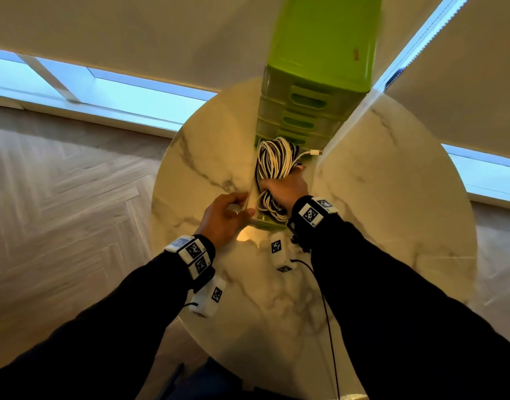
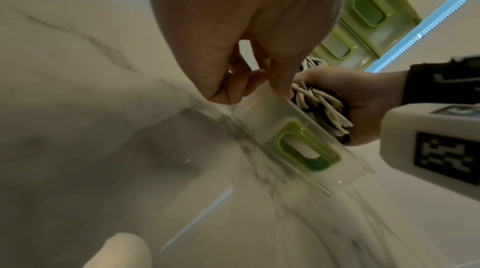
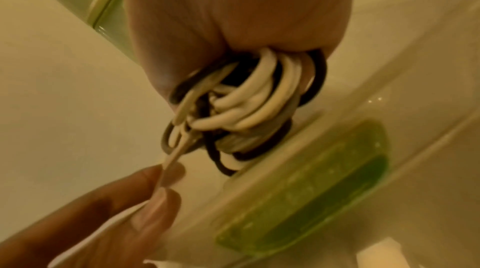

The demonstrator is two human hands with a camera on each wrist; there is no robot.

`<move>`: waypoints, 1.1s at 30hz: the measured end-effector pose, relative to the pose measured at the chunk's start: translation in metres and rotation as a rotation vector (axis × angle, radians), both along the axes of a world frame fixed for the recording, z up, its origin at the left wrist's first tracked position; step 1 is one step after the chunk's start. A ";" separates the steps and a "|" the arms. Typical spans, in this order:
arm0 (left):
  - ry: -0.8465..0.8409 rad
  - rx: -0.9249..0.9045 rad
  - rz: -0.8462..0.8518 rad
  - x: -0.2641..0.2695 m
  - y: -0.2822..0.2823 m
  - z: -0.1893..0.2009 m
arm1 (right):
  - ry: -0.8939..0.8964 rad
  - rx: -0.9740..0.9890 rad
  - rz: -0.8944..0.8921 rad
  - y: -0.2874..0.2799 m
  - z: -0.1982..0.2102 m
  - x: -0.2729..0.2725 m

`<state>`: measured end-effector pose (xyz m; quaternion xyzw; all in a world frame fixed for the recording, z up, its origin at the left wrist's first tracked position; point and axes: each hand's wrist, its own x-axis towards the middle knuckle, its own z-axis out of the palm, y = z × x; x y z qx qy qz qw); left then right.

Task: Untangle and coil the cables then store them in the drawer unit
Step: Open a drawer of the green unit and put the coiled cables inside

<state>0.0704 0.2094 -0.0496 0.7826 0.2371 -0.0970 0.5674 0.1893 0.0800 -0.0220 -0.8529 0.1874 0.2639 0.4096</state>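
A green drawer unit [image 1: 320, 53] stands at the far side of the round marble table [image 1: 392, 197]. Its bottom drawer [image 1: 251, 197] is pulled out toward me, translucent with a green handle [image 2: 298, 149]. My right hand [image 1: 288, 187] grips a coiled bundle of white and black cables [image 1: 274, 160] round its middle, inside the drawer. The loops [image 3: 246, 108] hang below the fist, close to the drawer front. A white plug [image 1: 315, 152] sticks out to the right. My left hand [image 1: 224, 215] pinches the drawer's left wall near the front corner, with its fingers [image 3: 145, 200] on the rim.
The upper drawers [image 1: 305, 99] are closed. A thin black wire [image 1: 326, 313] runs from my right wrist device down across the table. Wooden floor [image 1: 60, 212] lies to the left, and low windows [image 1: 126, 96] run behind the table.
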 end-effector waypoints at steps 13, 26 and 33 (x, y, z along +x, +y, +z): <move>0.118 0.021 -0.213 0.030 0.029 0.016 | -0.134 -0.273 0.067 0.015 -0.021 -0.005; -0.243 0.161 -0.255 0.130 -0.022 0.029 | -0.038 -0.021 0.208 -0.011 -0.023 0.002; -0.195 0.220 -0.398 0.142 -0.032 0.028 | -0.183 -0.060 0.253 -0.035 -0.008 -0.019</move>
